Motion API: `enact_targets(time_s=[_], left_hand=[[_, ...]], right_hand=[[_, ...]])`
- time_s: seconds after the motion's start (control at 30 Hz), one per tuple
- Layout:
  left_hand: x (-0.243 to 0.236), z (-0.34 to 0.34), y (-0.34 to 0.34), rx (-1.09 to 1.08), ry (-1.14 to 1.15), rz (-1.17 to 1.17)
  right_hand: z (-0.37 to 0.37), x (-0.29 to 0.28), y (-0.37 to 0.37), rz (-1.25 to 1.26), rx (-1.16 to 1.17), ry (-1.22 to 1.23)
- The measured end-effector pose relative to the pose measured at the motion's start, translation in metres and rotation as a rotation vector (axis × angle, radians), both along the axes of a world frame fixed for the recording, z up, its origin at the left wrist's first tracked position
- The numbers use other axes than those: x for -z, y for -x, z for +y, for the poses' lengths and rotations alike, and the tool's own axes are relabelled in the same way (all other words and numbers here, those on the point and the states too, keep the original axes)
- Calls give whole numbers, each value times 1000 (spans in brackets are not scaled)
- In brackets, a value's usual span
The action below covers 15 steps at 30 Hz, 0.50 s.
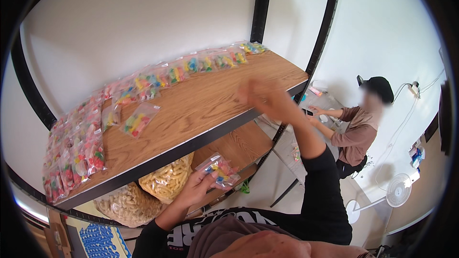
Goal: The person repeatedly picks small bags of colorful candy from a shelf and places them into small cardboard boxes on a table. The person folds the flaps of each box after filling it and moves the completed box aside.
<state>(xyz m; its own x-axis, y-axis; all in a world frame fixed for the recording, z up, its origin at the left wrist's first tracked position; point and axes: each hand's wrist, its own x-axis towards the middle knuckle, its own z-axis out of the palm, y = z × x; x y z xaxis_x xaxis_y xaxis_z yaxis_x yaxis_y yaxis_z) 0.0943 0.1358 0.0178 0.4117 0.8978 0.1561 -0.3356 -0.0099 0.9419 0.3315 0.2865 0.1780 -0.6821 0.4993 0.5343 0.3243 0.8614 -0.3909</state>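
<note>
My left hand is closed on clear plastic packets of small colourful pieces, held in front of the shelf edge. It looks like more than one packet. Over the right part of the wooden shelf is my right hand, smeared by motion, so its fingers cannot be read. Similar packets stand in a row along the shelf's back edge. More are packed close together in a block at the left end. A single packet lies apart on the wood, beside another packet.
Black metal posts frame the shelf. Large clear bags of pale yellow pieces sit beneath it, next to a lower wooden shelf. At right, a person in a black cap works at a grey table. A white fan stands behind.
</note>
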Motion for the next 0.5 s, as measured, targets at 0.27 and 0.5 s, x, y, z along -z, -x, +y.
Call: enact_targets(time_s=[0.27, 0.5], left_hand=[[-3, -8, -2, -75, 29, 44], [5, -5, 3, 4, 143, -89]], right_hand=[[148, 7, -2, -231, 308, -201], [84, -16, -34, -317, 342, -32]])
